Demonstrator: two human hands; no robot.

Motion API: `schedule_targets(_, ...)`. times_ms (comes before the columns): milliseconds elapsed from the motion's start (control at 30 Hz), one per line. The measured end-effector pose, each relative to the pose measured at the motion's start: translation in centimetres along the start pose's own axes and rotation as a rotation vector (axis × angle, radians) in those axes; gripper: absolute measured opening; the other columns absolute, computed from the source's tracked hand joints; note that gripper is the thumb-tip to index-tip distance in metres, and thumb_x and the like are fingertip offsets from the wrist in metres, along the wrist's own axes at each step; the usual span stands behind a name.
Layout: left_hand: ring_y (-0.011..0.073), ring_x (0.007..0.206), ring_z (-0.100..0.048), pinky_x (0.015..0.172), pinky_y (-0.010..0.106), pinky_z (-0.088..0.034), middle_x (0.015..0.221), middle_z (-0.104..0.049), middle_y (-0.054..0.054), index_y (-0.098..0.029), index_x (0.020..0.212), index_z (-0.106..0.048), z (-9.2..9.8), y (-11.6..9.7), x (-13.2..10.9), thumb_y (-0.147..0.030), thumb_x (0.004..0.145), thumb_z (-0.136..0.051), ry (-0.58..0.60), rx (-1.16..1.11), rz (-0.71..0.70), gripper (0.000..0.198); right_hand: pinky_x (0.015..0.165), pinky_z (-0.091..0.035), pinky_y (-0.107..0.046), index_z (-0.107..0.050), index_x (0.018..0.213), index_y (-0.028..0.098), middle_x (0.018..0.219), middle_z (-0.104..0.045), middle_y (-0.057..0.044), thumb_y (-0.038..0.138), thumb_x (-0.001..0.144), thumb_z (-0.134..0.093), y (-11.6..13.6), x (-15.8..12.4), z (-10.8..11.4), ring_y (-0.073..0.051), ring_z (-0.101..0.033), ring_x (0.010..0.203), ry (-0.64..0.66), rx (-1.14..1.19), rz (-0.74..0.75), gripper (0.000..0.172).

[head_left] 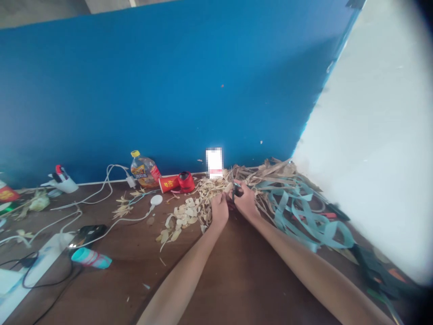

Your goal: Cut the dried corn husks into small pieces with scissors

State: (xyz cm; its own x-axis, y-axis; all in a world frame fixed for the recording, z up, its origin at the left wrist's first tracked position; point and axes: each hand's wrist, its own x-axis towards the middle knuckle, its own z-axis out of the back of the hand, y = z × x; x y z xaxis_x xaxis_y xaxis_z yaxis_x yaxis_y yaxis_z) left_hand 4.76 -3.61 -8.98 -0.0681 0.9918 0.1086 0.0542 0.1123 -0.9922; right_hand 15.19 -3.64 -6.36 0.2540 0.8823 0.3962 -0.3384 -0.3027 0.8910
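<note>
My left hand point(219, 209) is closed at the right edge of a pile of pale dried strips point(207, 194); what its fingers pinch is too small to tell. Close beside it on the right, my right hand point(246, 201) is wrapped round a small dark tool point(234, 192), which looks like scissors. Pale flat pieces point(184, 215) lie left of my left hand. Brown dried leaves point(274, 174) and curled light-blue ribbon point(304, 216) are heaped to the right of my right hand.
Along the blue wall point(169, 90) stand a bright screen point(214, 161), red cups point(186, 182) and a yellow-capped bottle point(145, 171). White cables, a power strip point(30, 280), a turquoise cup point(91, 258) and a pen cup point(66, 183) are left. A dark tool point(379, 271) lies right.
</note>
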Motion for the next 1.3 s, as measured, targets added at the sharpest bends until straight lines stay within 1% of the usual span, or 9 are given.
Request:
schedule_targets(267, 0.0128, 0.046, -0.050, 0.046, 0.024, -0.037, 0.054, -0.054, 0.002, -0.018, 0.065, -0.053, 0.3, -0.4, -0.2, -0.045, 0.085, -0.052, -0.034, 0.043, -0.053, 0.034, 0.062, -0.050, -0.030, -0.060, 0.122, 0.017, 0.072, -0.070, -0.002, 0.025, 0.070, -0.057, 0.2, -0.2, 0.1, -0.019, -0.063, 0.062, 0.042, 0.010, -0.004, 0.053)
schedule_targets(400, 0.0128, 0.045, -0.049, 0.045, 0.023, -0.035, 0.053, -0.053, 0.001, -0.018, 0.064, -0.054, 0.4, -0.9, -0.4, -0.046, 0.086, -0.049, -0.036, 0.084, -0.051, 0.036, 0.062, -0.050, -0.029, -0.058, 0.123, 0.018, 0.071, -0.070, -0.001, 0.024, 0.069, -0.058, 0.2, -0.3, 0.0, -0.018, -0.062, 0.061, 0.035, 0.011, 0.000, 0.055)
schedule_targets(600, 0.0117, 0.044, -0.046, 0.045, 0.023, -0.031, 0.052, -0.052, 0.000, -0.017, 0.063, -0.054, 0.5, -1.2, -0.6, -0.051, 0.084, -0.050, -0.065, 0.034, -0.035, 0.041, 0.058, -0.050, -0.028, -0.062, 0.115, 0.016, 0.071, -0.070, -0.002, 0.029, 0.070, -0.059, 0.3, 0.0, -0.1, -0.018, -0.062, 0.059, 0.079, 0.058, -0.046, 0.047)
schedule_targets(733, 0.0109, 0.046, -0.040, 0.047, 0.024, -0.028, 0.049, -0.045, -0.001, -0.018, 0.057, -0.047, 0.6, -0.9, -0.5, -0.051, 0.086, -0.048, -0.122, 0.054, -0.070, 0.044, 0.060, -0.050, -0.028, -0.060, 0.117, 0.017, 0.075, -0.071, -0.003, 0.029, 0.071, -0.059, 0.4, 0.0, -0.2, -0.018, -0.063, 0.061, 0.141, 0.070, -0.009, 0.047)
schedule_targets(833, 0.0108, 0.050, -0.037, 0.051, 0.024, -0.027, 0.050, -0.040, -0.002, -0.018, 0.055, -0.043, 0.8, -0.9, -0.4, -0.049, 0.086, -0.049, -0.186, 0.064, -0.142, 0.044, 0.067, -0.052, -0.031, -0.062, 0.113, 0.017, 0.081, -0.072, -0.005, 0.031, 0.073, -0.059, 0.1, 0.0, -0.3, -0.020, -0.066, 0.070, 0.130, 0.068, 0.028, 0.043)
schedule_targets(933, 0.0105, 0.050, -0.033, 0.051, 0.024, -0.026, 0.052, -0.036, -0.003, -0.019, 0.058, -0.042, 0.9, -0.9, -0.4, -0.049, 0.086, -0.050, -0.253, 0.021, -0.143, 0.042, 0.070, -0.051, -0.032, -0.067, 0.104, 0.017, 0.083, -0.072, -0.006, 0.030, 0.073, -0.058, -0.4, 0.0, -0.3, -0.022, -0.066, 0.076, 0.111, -0.025, 0.062, 0.034)
schedule_targets(1067, 0.0104, 0.048, -0.032, 0.050, 0.025, -0.027, 0.052, -0.035, -0.004, -0.020, 0.062, -0.045, 1.0, -0.9, -0.3, -0.054, 0.085, -0.049, -0.271, -0.063, -0.059, 0.041, 0.073, -0.049, -0.033, -0.071, 0.095, 0.021, 0.085, -0.073, -0.004, 0.023, 0.071, -0.056, -0.7, -0.1, -0.2, -0.023, -0.066, 0.079, 0.101, -0.258, 0.134, 0.029)
schedule_targets(1233, 0.0083, 0.045, -0.030, 0.046, 0.023, -0.024, 0.052, -0.035, -0.006, -0.020, 0.066, -0.042, 0.9, -0.8, -0.2, -0.058, 0.086, -0.044, -0.296, -0.125, -0.047, 0.043, 0.071, -0.047, -0.030, -0.071, 0.092, 0.026, 0.086, -0.074, -0.003, 0.020, 0.069, -0.054, -0.5, -0.6, -0.4, -0.024, -0.067, 0.080, 0.215, -0.458, 0.246, 0.029)
schedule_targets(1300, 0.0076, 0.045, -0.030, 0.044, 0.022, -0.024, 0.053, -0.033, -0.006, -0.020, 0.066, -0.039, 0.9, -0.9, -0.2, -0.059, 0.086, -0.043, -0.300, -0.142, -0.051, 0.043, 0.070, -0.046, -0.030, -0.071, 0.092, 0.026, 0.084, -0.074, -0.003, 0.021, 0.069, -0.055, -0.4, -0.7, -0.5, -0.024, -0.067, 0.080, 0.216, -0.526, 0.249, 0.029)
